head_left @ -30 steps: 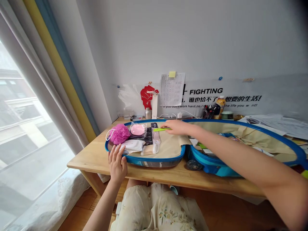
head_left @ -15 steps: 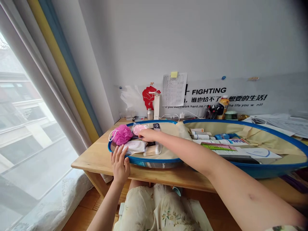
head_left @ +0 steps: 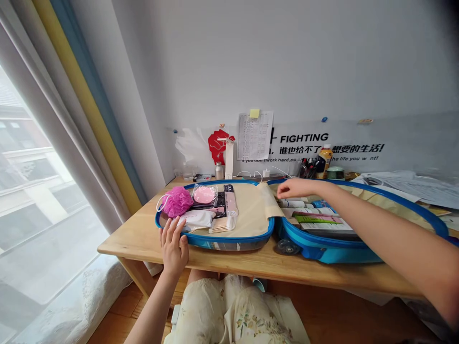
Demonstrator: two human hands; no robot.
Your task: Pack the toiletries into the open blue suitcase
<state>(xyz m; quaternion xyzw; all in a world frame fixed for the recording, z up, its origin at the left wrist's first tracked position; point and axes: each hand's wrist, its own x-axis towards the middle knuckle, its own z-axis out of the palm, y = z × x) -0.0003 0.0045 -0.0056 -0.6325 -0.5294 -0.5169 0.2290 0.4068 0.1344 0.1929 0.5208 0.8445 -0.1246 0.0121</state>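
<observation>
A blue suitcase lies open on the wooden table, its left half (head_left: pixel 229 240) near my left hand (head_left: pixel 174 243). That hand rests on the front rim with its fingers stretched out, touching or beside a white soft pack (head_left: pixel 199 220). Behind it are a magenta bath puff (head_left: pixel 176 201), a pink round item (head_left: pixel 205 195) in clear wrap, a bundle of cotton swabs (head_left: pixel 222 224) and a pink-and-black package (head_left: pixel 230 200). Over the inner side of the right half (head_left: pixel 344 253) hangs my right hand (head_left: pixel 296 188), fingers curled together, with nothing visible in them. Below it lie white tubes (head_left: pixel 293 204).
The right half also holds a blue bottle (head_left: pixel 322 204) and a green-and-pink box (head_left: pixel 317 218), partly covered by my right forearm. At the back stand an orange-labelled bottle (head_left: pixel 323 160), a silver bottle (head_left: pixel 219 170) and pens. Papers (head_left: pixel 394 188) lie back right; a curtain hangs left.
My right hand has left the pink round item in the left half and moved right, over the right half. My left hand stays on the rim. The view has shifted slightly.
</observation>
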